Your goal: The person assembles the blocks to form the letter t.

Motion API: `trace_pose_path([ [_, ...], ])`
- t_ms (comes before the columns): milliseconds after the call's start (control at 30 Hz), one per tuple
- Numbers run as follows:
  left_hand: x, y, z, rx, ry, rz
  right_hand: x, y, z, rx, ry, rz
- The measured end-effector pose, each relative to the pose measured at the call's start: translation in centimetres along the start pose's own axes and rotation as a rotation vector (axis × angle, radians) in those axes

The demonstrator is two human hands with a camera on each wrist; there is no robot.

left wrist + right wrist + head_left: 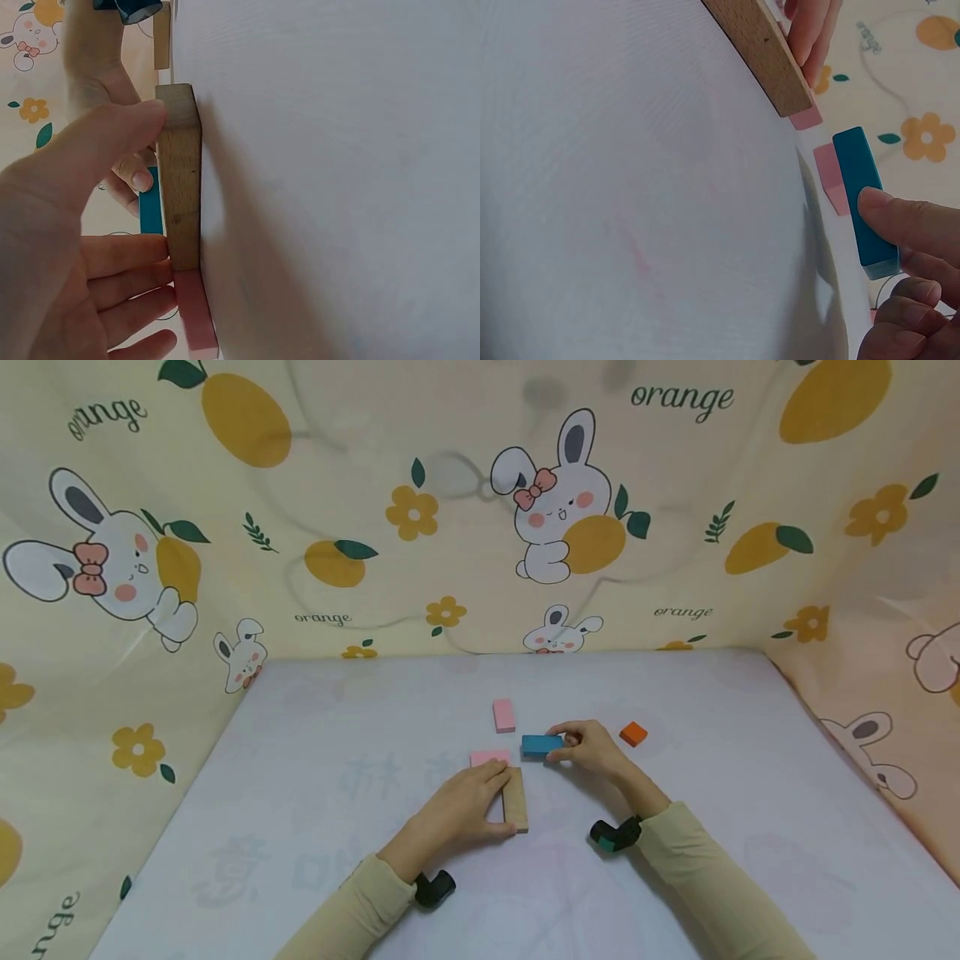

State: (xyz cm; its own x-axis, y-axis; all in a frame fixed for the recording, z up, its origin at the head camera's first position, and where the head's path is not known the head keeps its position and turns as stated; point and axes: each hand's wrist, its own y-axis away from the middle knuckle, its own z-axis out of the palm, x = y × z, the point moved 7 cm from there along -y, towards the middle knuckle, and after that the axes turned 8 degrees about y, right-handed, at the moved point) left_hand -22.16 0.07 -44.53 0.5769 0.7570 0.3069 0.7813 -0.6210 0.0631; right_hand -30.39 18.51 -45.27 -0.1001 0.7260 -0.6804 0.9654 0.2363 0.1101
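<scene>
A blue block is pinched by my right hand, thumb on one long side and fingers on the other, close over the white tabletop. In the right wrist view the blue block overlaps a pink block. My left hand spans a long wooden block. Its thumb presses the near end, and its fingers reach the far end. There the wooden block meets a pink block, partly covered by the left fingertips.
A second pink block lies farther back, behind the blue one. Off to the right is a small orange block. Printed cloth with rabbits and oranges rises at the back and both sides of the white tabletop.
</scene>
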Motion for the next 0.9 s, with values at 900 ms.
trace_pose_path([
  [900, 0.04, -0.21, -0.05, -0.023, -0.019, -0.012, -0.25, 0.03, 0.75, -0.017, -0.041, -0.043],
])
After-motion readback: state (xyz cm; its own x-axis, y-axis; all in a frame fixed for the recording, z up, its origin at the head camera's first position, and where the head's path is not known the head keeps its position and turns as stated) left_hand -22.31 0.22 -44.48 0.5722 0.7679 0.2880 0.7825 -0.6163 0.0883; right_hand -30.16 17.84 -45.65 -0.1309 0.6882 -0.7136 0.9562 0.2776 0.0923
